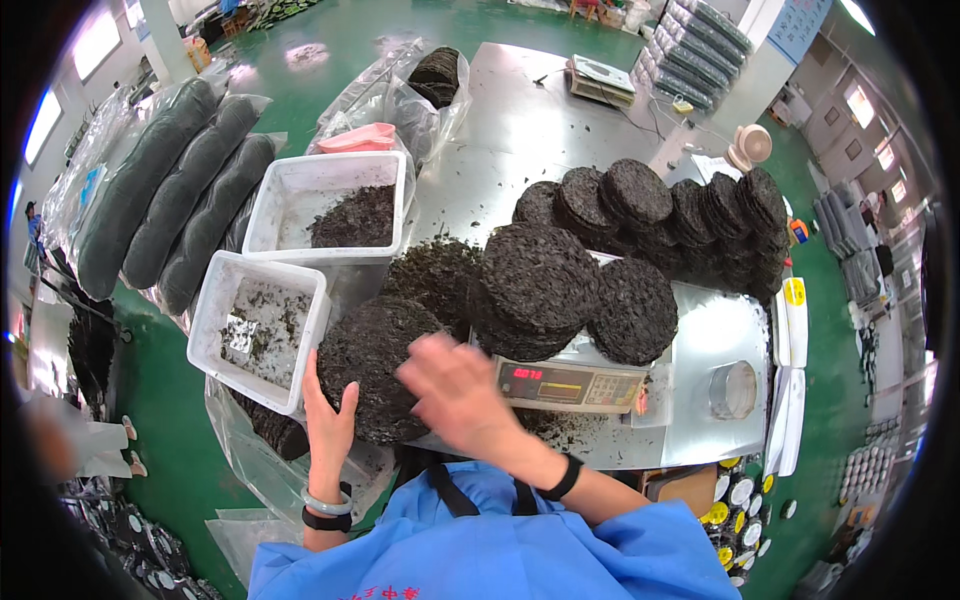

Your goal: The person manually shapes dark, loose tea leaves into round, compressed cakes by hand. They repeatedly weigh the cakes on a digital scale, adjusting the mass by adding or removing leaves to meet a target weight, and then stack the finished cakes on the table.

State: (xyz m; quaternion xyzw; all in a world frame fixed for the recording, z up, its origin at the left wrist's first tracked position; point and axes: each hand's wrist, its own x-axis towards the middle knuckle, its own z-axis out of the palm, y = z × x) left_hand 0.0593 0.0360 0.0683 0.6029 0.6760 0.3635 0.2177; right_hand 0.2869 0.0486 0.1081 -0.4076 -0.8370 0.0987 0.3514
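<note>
Black round sheets (365, 345) are lying in a pile left of the scale (570, 392). Farther from the scale, the left hand (330, 422) is standing open, thumb apart, gripping nothing; nearer it, the blurred right hand (462, 393) is showing extended fingers, and one cannot tell its contact.

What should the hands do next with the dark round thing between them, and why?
Perhaps bring the right hand gently onto the right edge of the dark round thing: the left hand is open at its left edge, while the right one, blurred, seems not to grip it yet.
</note>
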